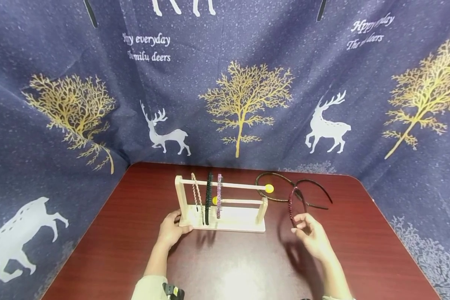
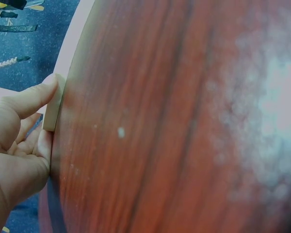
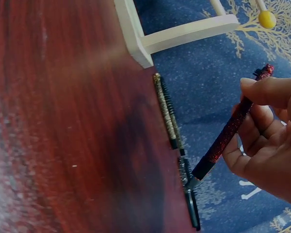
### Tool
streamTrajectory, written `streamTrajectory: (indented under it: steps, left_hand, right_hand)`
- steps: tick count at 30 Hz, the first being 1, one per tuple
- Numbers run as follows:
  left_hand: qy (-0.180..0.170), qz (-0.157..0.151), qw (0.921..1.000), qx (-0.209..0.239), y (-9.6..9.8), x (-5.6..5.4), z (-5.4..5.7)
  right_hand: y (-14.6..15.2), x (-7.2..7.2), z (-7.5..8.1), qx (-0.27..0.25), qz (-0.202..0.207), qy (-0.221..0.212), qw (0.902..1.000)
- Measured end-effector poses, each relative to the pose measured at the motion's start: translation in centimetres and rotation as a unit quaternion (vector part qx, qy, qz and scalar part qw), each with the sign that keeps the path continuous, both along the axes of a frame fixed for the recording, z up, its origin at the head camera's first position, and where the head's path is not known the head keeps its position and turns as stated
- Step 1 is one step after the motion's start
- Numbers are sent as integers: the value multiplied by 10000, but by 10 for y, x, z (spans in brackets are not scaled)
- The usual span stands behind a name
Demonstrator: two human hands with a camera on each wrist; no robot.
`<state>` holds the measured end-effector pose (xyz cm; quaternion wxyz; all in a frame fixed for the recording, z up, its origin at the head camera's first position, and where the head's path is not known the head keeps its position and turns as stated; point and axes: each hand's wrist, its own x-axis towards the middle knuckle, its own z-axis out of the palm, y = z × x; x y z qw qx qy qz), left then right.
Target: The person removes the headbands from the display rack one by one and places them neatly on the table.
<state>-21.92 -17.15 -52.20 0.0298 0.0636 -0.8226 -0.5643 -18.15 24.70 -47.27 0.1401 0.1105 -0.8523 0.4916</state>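
Note:
A pale wooden headband stand [image 1: 238, 223] with two rods is on the table. My left hand [image 1: 171, 229] grips the left end of its base, thumb on top in the left wrist view. From the upper rod hang a beige braided headband [image 1: 197, 191], a black toothed headband [image 1: 208, 200] and a glittery purple headband [image 1: 219, 196]. To the right of the stand, my right hand [image 1: 313, 235] pinches a dark red glitter headband [image 3: 228, 133] between thumb and fingers, raised above the table.
Behind the right hand, a gold-toned headband [image 1: 275, 174] and a black headband [image 1: 318, 183] lie overlapping on the red-brown table [image 1: 135, 216]. Yellow knobs [image 1: 269, 188] cap the rod ends. A blue printed cloth [image 1: 225, 54] hangs behind the table.

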Motion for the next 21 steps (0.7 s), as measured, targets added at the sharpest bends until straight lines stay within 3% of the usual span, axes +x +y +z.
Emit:
streamTrajectory:
  steps: [12, 21]
  left_hand:
    - [32, 43, 10000, 22, -1, -2, -2]
    - [65, 41, 10000, -2, 0, 0, -2]
  right_hand:
    - [-1, -5, -7, -79, 507, -1000, 9937]
    - [-9, -6, 1, -143, 870, -1159, 9893]
